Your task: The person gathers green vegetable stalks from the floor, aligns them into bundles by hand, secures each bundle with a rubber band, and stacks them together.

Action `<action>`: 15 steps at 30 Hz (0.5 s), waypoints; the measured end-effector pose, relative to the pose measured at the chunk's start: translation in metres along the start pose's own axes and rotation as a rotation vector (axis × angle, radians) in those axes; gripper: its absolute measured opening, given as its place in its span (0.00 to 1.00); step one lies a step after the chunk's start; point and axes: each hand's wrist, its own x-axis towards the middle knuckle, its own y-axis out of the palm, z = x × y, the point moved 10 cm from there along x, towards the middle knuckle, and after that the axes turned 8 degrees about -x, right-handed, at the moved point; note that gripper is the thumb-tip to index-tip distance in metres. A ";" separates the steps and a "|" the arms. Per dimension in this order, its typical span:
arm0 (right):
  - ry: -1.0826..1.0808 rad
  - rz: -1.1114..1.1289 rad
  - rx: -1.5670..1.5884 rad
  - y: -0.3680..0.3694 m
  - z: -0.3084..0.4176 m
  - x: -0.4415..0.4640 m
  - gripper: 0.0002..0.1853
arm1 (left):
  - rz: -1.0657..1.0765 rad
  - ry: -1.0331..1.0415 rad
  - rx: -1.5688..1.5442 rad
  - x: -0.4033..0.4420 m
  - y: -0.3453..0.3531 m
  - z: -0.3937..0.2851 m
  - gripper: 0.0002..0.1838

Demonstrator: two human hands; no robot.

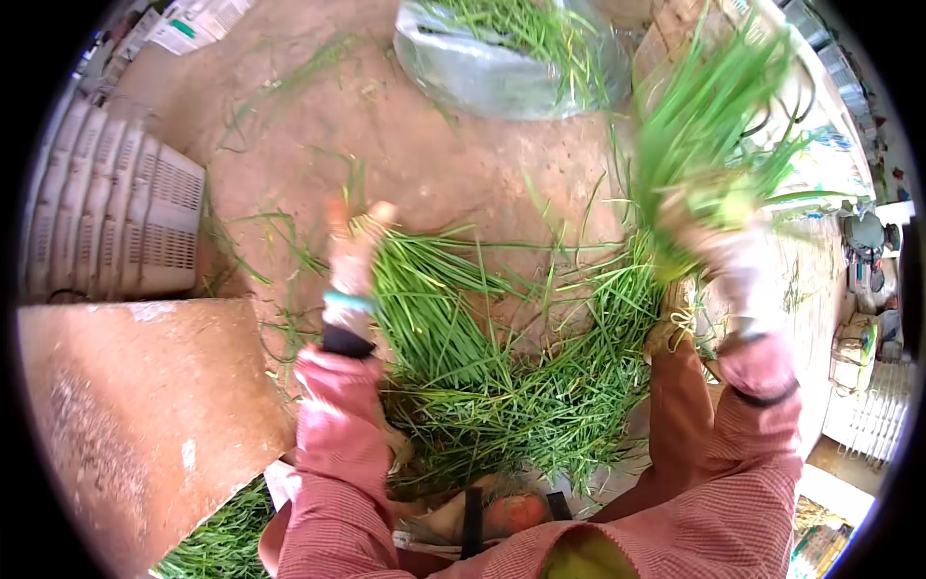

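My right hand (702,224), raised at the right and blurred by motion, is closed around a bunch of long green chives (719,106) whose leaves fan up and away. My left hand (362,232) is at the upper left end of a pile of loose chives (439,323). Its thumb and fingers look spread apart, though blur softens them. A few thin stalks show just beyond the fingertips. More tangled chives (540,415) lie on the ground between my legs, close to my right shoe (667,333).
A clear plastic bag (453,72) with chives inside stands ahead. Stacked white plastic baskets (121,207) are at the left, behind a brown board (154,415). More greens (227,536) lie below the board. Stray stalks are scattered over the brown floor (280,125).
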 end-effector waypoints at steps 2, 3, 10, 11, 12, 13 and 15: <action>-0.114 0.219 0.220 0.044 -0.005 -0.026 0.11 | 0.543 0.306 0.211 -0.086 0.087 -0.039 0.51; -0.109 0.314 0.304 0.060 0.006 -0.041 0.11 | 0.727 0.576 0.654 -0.136 0.126 -0.048 0.56; -0.065 0.659 0.086 0.153 0.101 -0.140 0.23 | 0.507 -0.353 -0.568 -0.308 0.127 0.002 0.23; -0.316 0.705 0.021 0.171 0.136 -0.152 0.34 | 0.388 -0.291 -0.661 -0.303 0.107 -0.001 0.22; -0.548 0.653 -0.022 0.187 0.182 -0.178 0.39 | 0.326 -0.341 -0.618 -0.309 0.070 -0.011 0.21; -0.784 0.592 -0.051 0.200 0.223 -0.203 0.44 | 0.235 -0.148 -0.823 -0.301 0.032 -0.043 0.21; -0.699 0.833 0.096 0.234 0.281 -0.250 0.55 | 0.169 0.248 -1.064 -0.308 -0.055 -0.163 0.21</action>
